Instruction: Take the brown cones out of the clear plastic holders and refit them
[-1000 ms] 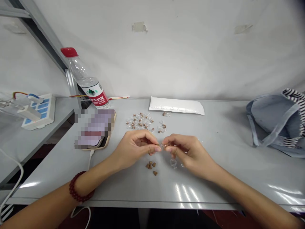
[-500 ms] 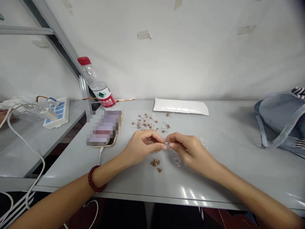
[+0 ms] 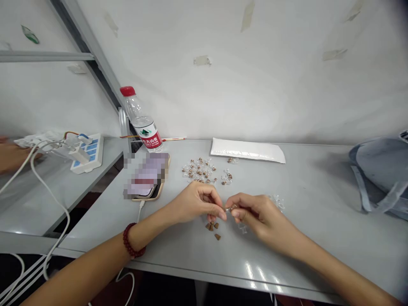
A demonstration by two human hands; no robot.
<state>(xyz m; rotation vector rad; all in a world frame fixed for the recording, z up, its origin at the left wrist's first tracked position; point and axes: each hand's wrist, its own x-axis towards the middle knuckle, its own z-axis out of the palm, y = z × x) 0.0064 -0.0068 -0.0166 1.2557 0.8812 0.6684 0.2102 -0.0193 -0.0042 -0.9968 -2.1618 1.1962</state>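
Note:
My left hand (image 3: 197, 204) and my right hand (image 3: 255, 214) meet fingertip to fingertip above the grey table (image 3: 312, 221). Both are pinched shut around a tiny clear bottle with a brown cork (image 3: 230, 208). Which hand holds the bottle and which the cork I cannot tell. Just below my left fingers lie a few loose brown corks (image 3: 213, 228). Small clear empty bottles (image 3: 277, 200) lie beside my right hand. Further back sits a pile of several corked little bottles (image 3: 200, 171).
A phone (image 3: 146, 180) on a cable lies left of the pile. A red-capped water bottle (image 3: 143, 123) and a white packet (image 3: 247, 150) stand by the wall. A grey bag (image 3: 382, 174) sits far right. A power strip (image 3: 86, 153) lies on the left table.
The view has tilted up and turned left, so everything sits lower and more to the right in the frame. My hands stay pinched together at the same spot over the corks.

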